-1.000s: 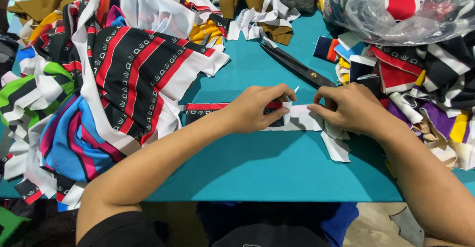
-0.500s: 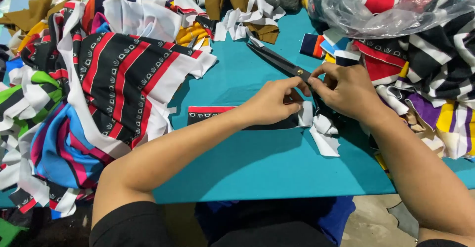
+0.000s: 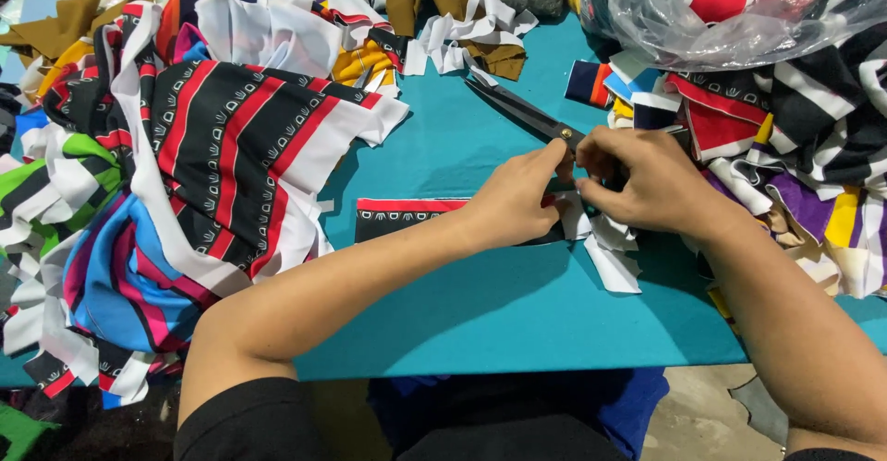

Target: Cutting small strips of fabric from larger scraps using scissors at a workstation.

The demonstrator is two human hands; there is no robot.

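Observation:
A narrow strip of black fabric with a red stripe [image 3: 407, 218] lies flat on the teal table [image 3: 480, 295]. My left hand [image 3: 517, 198] rests on the strip's right end, fingertips raised toward the scissors' pivot. My right hand [image 3: 647, 179] is curled just beside it, pinching the white end of the strip. Black scissors [image 3: 522, 108] lie diagonally behind both hands; their handles are hidden by my right hand. White offcuts [image 3: 612, 260] lie under and below my right hand.
A big heap of striped black, red, white, blue and green fabric [image 3: 176, 175] fills the left. Another pile of striped pieces [image 3: 795, 147] and a clear plastic bag [image 3: 711, 13] sit on the right. White scraps [image 3: 462, 41] lie at the back.
Both hands have slid from the strip's end up toward the scissors and drawn close together. The view has shifted slightly.

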